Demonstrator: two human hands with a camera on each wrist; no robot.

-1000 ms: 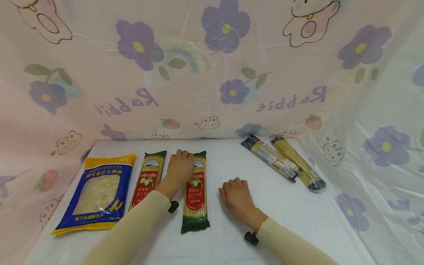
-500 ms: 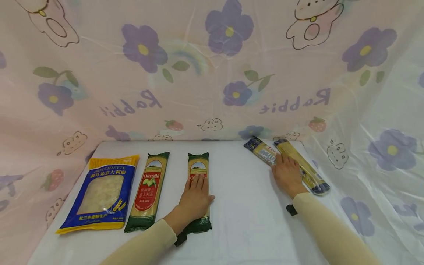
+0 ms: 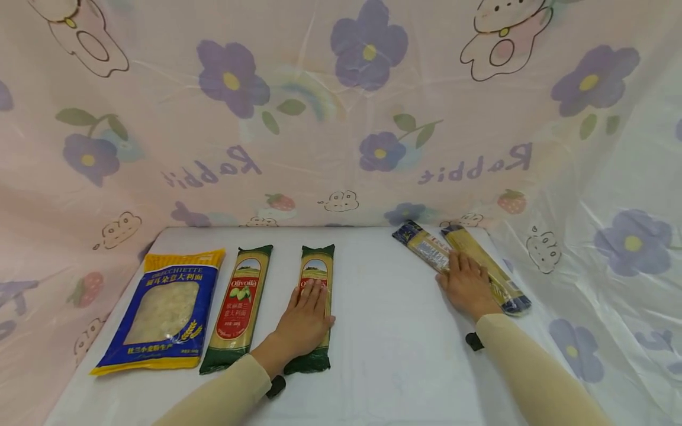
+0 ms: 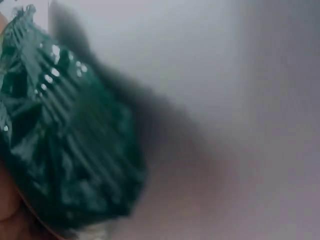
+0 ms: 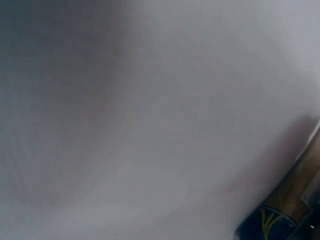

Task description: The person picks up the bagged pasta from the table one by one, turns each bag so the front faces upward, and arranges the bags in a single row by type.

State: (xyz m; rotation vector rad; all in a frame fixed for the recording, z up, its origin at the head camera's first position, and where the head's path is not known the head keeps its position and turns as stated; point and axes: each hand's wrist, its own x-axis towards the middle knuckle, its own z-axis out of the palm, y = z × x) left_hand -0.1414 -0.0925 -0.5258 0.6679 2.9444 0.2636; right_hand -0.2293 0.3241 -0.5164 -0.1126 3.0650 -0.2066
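My left hand (image 3: 302, 322) rests with its fingers straight on a red-labelled spaghetti pack (image 3: 317, 263) with green ends. The pack's green end (image 4: 75, 135) fills the left of the left wrist view. Over at the right, my right hand (image 3: 469, 287) grips the middle of a blue-ended spaghetti pack (image 3: 423, 245) from above, thumb at its near side and fingers bent over it. The hand covers that pack's lower half. Only a corner of a blue-and-gold pack (image 5: 285, 215) shows in the right wrist view.
A matching red-labelled pack (image 3: 238, 302) lies left of my left hand. Farther left is a blue and yellow orecchiette bag (image 3: 162, 313). Another blue-ended pack (image 3: 482, 260) lies against the gripped one. A patterned curtain (image 3: 319, 136) rises behind the white table (image 3: 383, 355).
My right hand has gone right from the bare table onto the blue-ended pack. My left hand has drawn back from the top of the red-labelled pack and flattened on its middle.
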